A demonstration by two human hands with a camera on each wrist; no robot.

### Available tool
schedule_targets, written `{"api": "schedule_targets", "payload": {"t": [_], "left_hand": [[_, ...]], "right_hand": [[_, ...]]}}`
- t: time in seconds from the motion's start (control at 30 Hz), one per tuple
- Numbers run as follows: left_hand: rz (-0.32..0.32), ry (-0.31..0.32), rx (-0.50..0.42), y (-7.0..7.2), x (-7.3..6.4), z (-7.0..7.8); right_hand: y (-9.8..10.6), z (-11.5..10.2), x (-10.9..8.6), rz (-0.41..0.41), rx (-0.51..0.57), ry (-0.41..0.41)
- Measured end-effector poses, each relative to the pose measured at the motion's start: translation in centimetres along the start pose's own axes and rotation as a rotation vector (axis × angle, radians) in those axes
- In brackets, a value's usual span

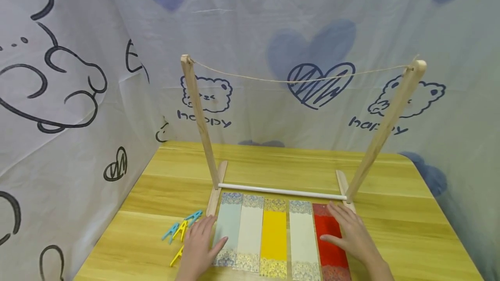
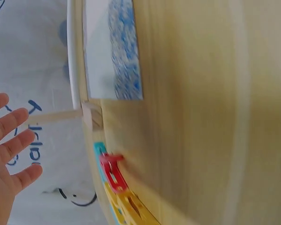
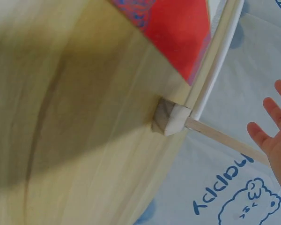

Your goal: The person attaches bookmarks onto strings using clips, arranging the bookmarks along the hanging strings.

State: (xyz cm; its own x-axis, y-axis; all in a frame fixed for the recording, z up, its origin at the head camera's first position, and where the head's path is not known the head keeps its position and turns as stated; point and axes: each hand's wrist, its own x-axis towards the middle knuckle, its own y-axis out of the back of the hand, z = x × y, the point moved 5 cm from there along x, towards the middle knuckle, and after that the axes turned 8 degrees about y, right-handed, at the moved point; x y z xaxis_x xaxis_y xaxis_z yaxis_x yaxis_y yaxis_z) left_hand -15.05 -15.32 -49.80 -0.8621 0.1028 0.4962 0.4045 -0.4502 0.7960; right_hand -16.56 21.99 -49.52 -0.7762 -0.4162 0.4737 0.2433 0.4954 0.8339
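My left hand (image 1: 198,246) hovers with fingers spread between the pale blue strip (image 1: 229,224) and several small plastic clothespins (image 1: 180,230), holding nothing. On the other side, my right hand (image 1: 353,240) overlaps the edge of the red strip (image 1: 330,233) in the head view, its fingers extended and holding nothing. Between these two strips lie a cream strip (image 1: 250,227), a yellow strip (image 1: 274,231) and a white strip (image 1: 302,233), side by side with lace-patterned ends. The left wrist view also shows a red clothespin (image 2: 113,174) among the blue and yellow ones.
Behind the strips stands a wooden frame with a left post (image 1: 201,125) and a right post (image 1: 384,135). A thin string (image 1: 273,81) sags between their tops, and a white rod (image 1: 281,191) joins them low down. A printed cloth (image 1: 250,25) hangs behind the wooden table (image 1: 156,198).
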Motion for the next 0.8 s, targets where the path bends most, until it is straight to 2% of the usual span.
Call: {"api": "schedule_targets", "payload": {"t": [0.17, 0.4, 0.63, 0.8], "left_hand": [[-0.031, 0.037, 0.005, 0.0, -0.7, -1.0], [-0.042, 0.094, 0.031, 0.1, -1.7, -1.8], [-0.057, 0.147, 0.047, 0.1, -2.6, -2.6], [-0.053, 0.16, 0.068, 0.4, -2.8, -3.4]], "right_hand": [[-0.5, 0.4, -0.2, -0.013, 0.002, 0.01], [-1.4, 1.0, -0.4, -0.05, -0.004, 0.008], [-1.9, 1.5, -0.4, -0.036, -0.01, 0.076], [-2.1, 1.8, -0.1, -0.061, -0.035, 0.122]]}}
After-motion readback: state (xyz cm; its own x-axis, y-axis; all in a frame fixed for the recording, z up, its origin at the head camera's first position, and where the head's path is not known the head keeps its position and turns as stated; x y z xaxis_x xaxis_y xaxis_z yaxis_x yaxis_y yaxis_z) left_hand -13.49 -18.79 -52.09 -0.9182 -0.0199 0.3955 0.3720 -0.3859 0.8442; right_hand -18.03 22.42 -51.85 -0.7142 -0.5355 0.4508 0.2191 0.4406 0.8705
